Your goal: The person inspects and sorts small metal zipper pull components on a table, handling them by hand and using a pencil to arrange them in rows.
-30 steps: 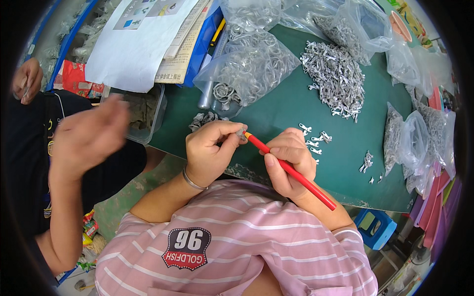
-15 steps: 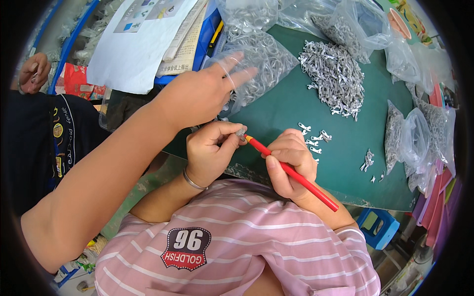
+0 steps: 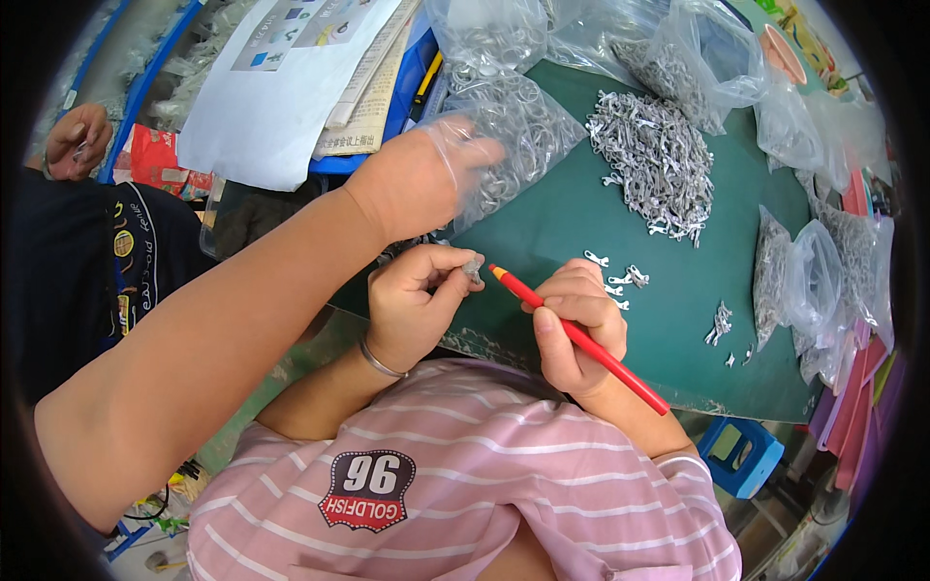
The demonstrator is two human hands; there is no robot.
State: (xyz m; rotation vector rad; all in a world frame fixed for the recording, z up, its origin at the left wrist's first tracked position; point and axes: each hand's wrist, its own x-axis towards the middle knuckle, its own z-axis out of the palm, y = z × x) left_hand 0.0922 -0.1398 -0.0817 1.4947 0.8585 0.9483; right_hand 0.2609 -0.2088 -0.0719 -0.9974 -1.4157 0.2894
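My left hand, a metal bangle at its wrist, pinches a small grey metal piece between thumb and forefinger; its exact kind is too small to make out. In my right hand is a red pencil, held slantwise with its yellow-banded tip pointing at the grey piece, a small gap between them. Just beyond my right fingers lie several loose silvery zipper pulls. A large heap of similar pulls sits farther back on the green table.
From the left, a co-worker's arm crosses above my left forearm, its hand at a clear bag of metal rings. Filled bags line the right side. Papers lie over a blue bin. A blue stool stands below.
The red pencil's tip has drawn slightly back from the grey piece, which it was at or touching. The co-worker's hand has shifted at the ring bag, its fingers now blurred and less spread.
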